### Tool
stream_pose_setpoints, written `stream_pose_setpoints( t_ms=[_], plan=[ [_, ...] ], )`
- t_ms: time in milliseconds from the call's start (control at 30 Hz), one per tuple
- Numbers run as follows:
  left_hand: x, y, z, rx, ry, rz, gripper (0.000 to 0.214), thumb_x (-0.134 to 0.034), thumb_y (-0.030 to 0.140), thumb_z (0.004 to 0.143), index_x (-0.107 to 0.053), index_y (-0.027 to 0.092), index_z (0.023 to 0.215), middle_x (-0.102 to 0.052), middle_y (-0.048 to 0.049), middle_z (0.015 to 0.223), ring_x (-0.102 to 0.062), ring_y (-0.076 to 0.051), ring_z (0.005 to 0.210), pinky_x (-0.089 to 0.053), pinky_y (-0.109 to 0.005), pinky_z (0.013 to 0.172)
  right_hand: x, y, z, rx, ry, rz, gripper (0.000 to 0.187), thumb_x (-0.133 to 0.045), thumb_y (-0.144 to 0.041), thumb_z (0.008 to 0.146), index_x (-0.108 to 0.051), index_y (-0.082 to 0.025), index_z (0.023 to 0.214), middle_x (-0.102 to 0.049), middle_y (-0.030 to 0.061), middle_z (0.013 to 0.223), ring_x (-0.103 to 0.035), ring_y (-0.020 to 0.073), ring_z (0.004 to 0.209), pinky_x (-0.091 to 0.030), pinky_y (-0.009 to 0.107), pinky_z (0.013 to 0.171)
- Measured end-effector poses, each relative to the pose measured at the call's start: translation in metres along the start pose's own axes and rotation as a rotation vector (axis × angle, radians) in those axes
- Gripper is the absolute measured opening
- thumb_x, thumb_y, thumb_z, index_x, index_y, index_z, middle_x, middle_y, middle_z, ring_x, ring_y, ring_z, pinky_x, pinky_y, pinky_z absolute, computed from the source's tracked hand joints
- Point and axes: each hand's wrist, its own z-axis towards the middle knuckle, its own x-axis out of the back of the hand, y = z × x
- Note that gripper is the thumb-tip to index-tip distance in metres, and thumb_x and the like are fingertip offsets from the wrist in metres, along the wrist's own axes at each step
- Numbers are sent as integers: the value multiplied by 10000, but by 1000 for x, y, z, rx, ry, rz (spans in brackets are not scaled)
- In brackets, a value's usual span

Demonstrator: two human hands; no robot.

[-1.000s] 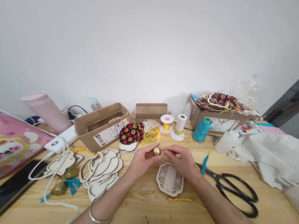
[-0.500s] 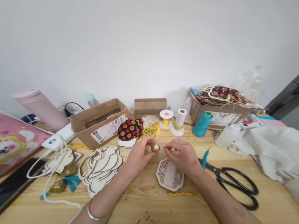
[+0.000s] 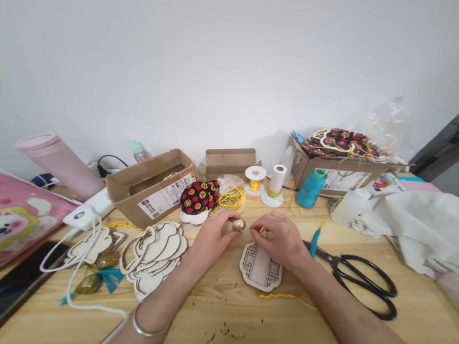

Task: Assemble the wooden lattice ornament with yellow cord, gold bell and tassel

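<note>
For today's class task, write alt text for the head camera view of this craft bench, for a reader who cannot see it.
On a wooden workbench, the left hand holds a small gold bead close to the right hand, above a fretwork wooden plaque. Black-handled scissors lie to the right, and stacked cloud-shaped wooden cutouts to the left.

A glossy gold bead [image 3: 238,225] shines at centre, above a matt pale wooden fretwork plaque [image 3: 260,266] on a smooth pine tabletop [image 3: 275,341]; right sit glossy black plastic scissor handles [image 3: 362,282], left a matt cardboard box [image 3: 146,195].
</note>
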Motion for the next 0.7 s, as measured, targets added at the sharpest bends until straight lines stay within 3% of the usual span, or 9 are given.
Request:
stream_pose_setpoints(
  t_ms=[700],
  plan=[
    [1, 1, 0, -6, -21, 25, 227, -549, 139, 716, -536, 197, 935, -589, -29, 951, -528, -174, 919, -404, -326, 831, -1, -1, 0, -13, -23, -25, 117, -552, -160, 721, -636, -196, 647, -643, 9, 654, -542, 129, 648, -382, 258, 665]
  ],
)
